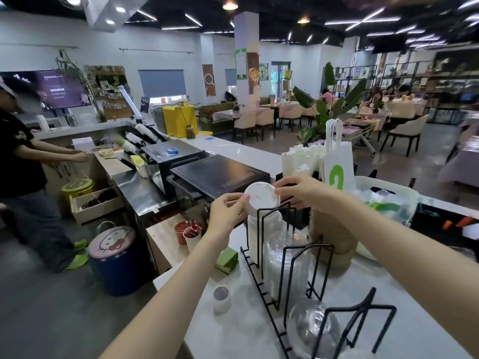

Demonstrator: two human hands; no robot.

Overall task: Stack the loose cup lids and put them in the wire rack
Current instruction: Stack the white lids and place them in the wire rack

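Note:
A black wire rack [278, 257] stands on the white counter [233, 330]. Its far slot holds a tall stack of white lids [255, 237]. A white lid [261, 199] sits at the top of that stack, and both hands grip it: my left hand [228, 211] on its left edge, my right hand [298, 190] on its right edge. The middle slot holds a stack of clear dome lids [285, 257]. More clear dome lids [311, 330] lie in the near slot.
A small white cup [222, 298] stands on the counter left of the rack, near green napkins [228, 260]. A woven container [334, 229] and a white bin [388, 200] of bags sit right of the rack. A black machine [220, 174] lies behind. A person [28, 172] stands far left.

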